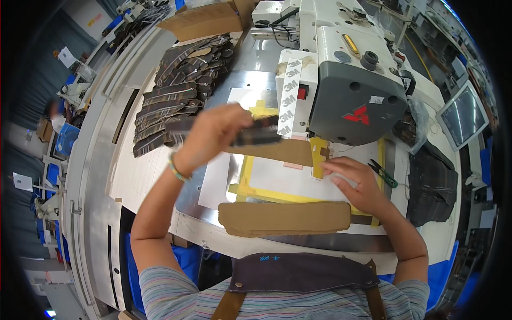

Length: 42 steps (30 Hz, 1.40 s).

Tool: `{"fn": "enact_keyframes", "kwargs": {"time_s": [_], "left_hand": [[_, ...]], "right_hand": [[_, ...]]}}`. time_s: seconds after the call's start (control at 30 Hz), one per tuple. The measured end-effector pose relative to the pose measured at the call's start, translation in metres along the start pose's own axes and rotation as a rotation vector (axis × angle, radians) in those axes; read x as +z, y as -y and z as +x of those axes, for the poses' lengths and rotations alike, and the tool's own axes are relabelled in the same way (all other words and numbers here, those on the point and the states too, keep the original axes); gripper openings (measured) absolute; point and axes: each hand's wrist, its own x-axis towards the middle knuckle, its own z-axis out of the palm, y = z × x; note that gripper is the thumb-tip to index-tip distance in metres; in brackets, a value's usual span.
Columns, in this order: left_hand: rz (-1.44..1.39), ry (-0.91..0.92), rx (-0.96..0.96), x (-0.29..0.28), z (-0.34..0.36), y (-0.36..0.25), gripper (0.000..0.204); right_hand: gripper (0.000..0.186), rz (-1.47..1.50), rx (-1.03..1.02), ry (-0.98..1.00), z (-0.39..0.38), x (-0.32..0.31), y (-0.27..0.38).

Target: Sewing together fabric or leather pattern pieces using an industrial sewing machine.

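My left hand point(213, 130), blurred by motion, is raised over the left part of the machine bed, its fingers closed on a dark striped fabric piece point(261, 133). That piece sticks out on both sides of the hand. Below it, a tan cardboard strip point(282, 153) runs toward the sewing machine head point(357, 101). My right hand point(360, 184) lies low on the bed with fingers extended. Its fingertips are at a yellow-taped piece point(319, 157) by the strip's right end; whether they press on it I cannot tell. Nothing shows in its grasp.
Overlapping striped fabric pieces point(165, 109) are heaped at the left, before a cardboard box point(202, 21). A cardboard piece point(285, 217) lies along the near edge. Green-handled thread snips point(385, 175), dark folded fabric point(433, 184) and a screen point(464, 114) are at the right.
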Motion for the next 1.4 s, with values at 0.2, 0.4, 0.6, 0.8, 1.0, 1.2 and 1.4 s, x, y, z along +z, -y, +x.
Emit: {"fn": "enact_keyframes", "kwargs": {"time_s": [0.2, 0.4, 0.6, 0.8, 1.0, 1.2, 1.4], "left_hand": [[-0.178, 0.207, 0.096, 0.076, -0.026, -0.08, 0.011], [-0.368, 0.225, -0.057, 0.092, -0.037, -0.079, 0.013], [-0.386, 0.189, -0.065, 0.094, -0.045, -0.094, 0.01], [-0.423, 0.124, -0.062, 0.105, -0.041, -0.107, 0.01], [-0.414, 0.317, -0.432, 0.077, -0.038, -0.06, 0.009], [-0.443, 0.283, -0.597, 0.07, -0.016, 0.003, 0.006], [-0.485, 0.312, -0.507, 0.101, 0.019, 0.016, 0.011]], "right_hand": [[0.036, 0.362, 0.362, 0.177, -0.008, 0.028, 0.029], [0.025, 0.566, 0.515, 0.114, -0.03, 0.03, 0.021], [0.027, 0.649, 0.566, 0.128, -0.032, 0.027, 0.025], [0.031, 0.537, 0.503, 0.13, -0.02, 0.043, 0.024], [0.018, -0.206, 0.115, -0.07, -0.024, 0.005, -0.009], [0.036, -0.544, -0.128, -0.03, -0.024, -0.01, -0.057], [0.05, -0.504, -0.178, 0.13, -0.024, -0.001, -0.061]]}}
